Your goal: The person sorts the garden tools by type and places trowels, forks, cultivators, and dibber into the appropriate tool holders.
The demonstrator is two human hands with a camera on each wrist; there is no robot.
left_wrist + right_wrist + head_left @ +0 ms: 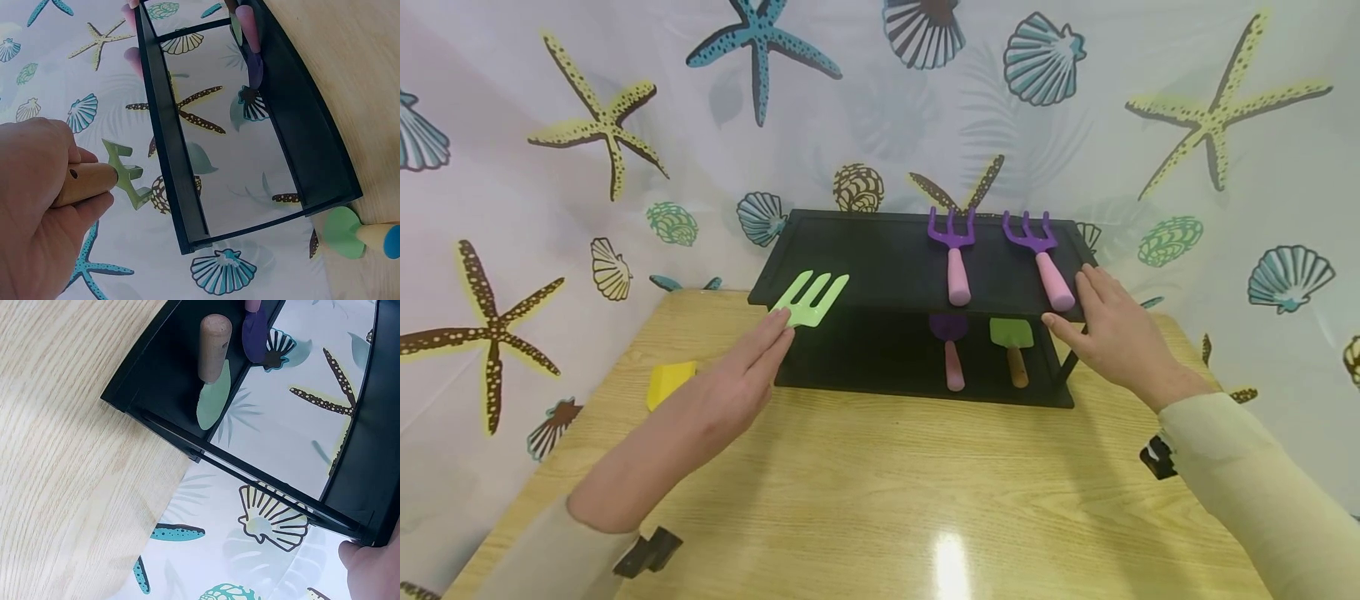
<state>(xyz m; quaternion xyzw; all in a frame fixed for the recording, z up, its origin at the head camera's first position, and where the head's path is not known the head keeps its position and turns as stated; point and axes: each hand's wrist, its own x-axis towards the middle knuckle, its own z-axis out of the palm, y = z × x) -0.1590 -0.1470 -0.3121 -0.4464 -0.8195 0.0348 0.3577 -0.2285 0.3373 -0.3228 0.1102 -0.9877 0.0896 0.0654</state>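
Note:
My left hand (pixel 739 377) grips the wooden handle (pixel 87 183) of a light green hand fork (pixel 808 302). Its tines point away, over the left end of a black two-tier shelf (pixel 872 258); in the left wrist view the fork is apart from the shelf. On the shelf's right end rests my right hand (pixel 1116 337), fingers extended along the side edge and thumb near the front corner. Two purple hand forks with pink handles lie on the top tier, one left (pixel 957 271) and one right (pixel 1054 279), the latter beside my right fingers.
On the lower tier lie a purple trowel (pixel 953 362) with a pink handle and a green trowel (pixel 1013 337) with a wooden handle. A yellow object (pixel 670 382), partly behind my left forearm, lies on the wooden table (pixel 925 483). A patterned curtain (pixel 880 108) hangs behind.

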